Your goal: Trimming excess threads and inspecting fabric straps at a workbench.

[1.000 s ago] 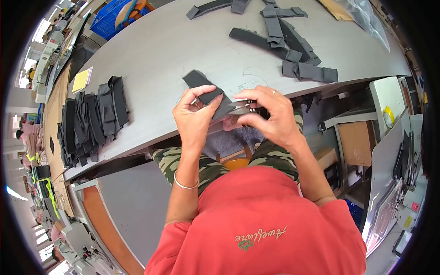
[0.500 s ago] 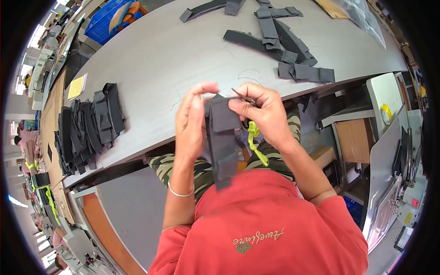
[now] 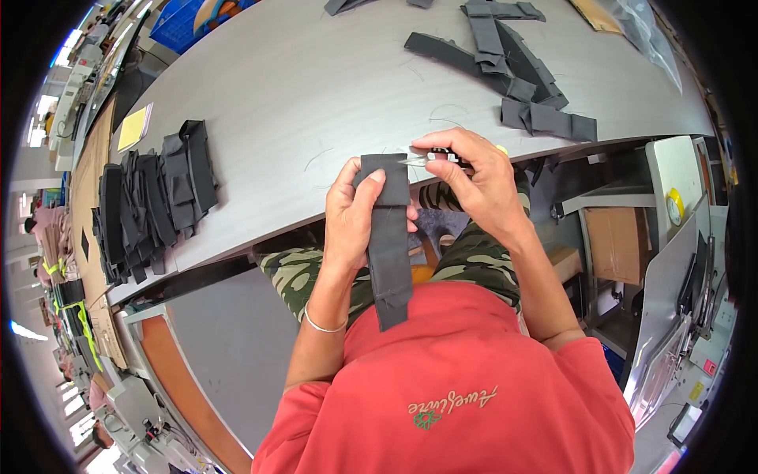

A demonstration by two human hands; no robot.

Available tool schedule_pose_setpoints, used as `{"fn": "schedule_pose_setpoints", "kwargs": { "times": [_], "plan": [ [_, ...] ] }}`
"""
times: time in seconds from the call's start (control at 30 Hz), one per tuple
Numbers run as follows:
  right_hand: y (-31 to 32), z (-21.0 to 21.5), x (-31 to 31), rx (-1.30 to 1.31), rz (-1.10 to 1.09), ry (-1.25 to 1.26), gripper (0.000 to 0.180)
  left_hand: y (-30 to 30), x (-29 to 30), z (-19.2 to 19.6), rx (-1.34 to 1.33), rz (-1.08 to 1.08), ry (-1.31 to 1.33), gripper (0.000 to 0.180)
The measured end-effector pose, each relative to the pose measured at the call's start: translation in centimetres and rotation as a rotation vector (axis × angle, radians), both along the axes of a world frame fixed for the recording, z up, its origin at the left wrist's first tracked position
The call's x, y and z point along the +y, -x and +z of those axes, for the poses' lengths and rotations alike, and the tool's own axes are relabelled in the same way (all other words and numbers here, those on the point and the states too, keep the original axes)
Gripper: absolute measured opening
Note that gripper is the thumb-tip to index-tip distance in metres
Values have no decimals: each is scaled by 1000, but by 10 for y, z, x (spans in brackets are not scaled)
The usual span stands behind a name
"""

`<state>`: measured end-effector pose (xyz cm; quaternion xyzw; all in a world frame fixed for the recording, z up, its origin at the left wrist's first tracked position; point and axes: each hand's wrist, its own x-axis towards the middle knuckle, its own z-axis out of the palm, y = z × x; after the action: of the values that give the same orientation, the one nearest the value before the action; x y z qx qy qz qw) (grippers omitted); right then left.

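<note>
My left hand (image 3: 352, 221) pinches a dark grey fabric strip (image 3: 389, 257), thumb on its upper face and fingertips showing past its right edge. The strip has a folded-over flap at its top and hangs down toward my red shirt. In my right hand (image 3: 491, 189) is a small pair of thread snips (image 3: 448, 156), with dark handles and bright metal blades. Their tips point left, at the strip's upper right edge; whether they touch the cloth I cannot tell.
On the grey table (image 3: 268, 103), a row of dark fabric strips (image 3: 158, 193) lies at left beside a yellow paper pad (image 3: 134, 128). More strips (image 3: 505, 67) lie loose at far right, near a clear plastic bag (image 3: 643, 31). A blue crate (image 3: 178, 28) stands beyond the far left edge.
The strip has turned to lie flatter and straighter in my left hand, whose thumb now presses on it. My right hand has let go of the strip's top, and the snips now point at its edge.
</note>
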<state>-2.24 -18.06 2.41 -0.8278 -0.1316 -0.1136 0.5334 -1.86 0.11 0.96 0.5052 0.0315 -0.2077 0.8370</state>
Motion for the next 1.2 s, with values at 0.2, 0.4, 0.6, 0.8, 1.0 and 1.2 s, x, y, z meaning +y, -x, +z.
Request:
{"fn": "schedule_pose_setpoints", "kwargs": {
  "times": [0.2, 0.4, 0.6, 0.8, 1.0, 1.2],
  "plan": [
    [2, -10, 7, -164, -96, 214, 11, 5, -5, -3, -24, -39, -53, 30],
    [5, -11, 12, -335, -147, 332, 13, 4, -7, 0, 7, -34, -66, 45],
    [5, -11, 12, -446, -169, 385, 15, 5, -7, -1, -47, -8, -112, 46],
    [6, -11, 11, -403, -150, 409, 11, 5, -6, -2, -101, 5, -136, 42],
    [8, -17, 11, -131, -118, -5, 7, 5, -5, -2, -108, 20, -127, 42],
    [11, -12, 6, -110, -183, 3, 10, 4, -2, -3, -69, 66, -128, 45]
  ]
}}
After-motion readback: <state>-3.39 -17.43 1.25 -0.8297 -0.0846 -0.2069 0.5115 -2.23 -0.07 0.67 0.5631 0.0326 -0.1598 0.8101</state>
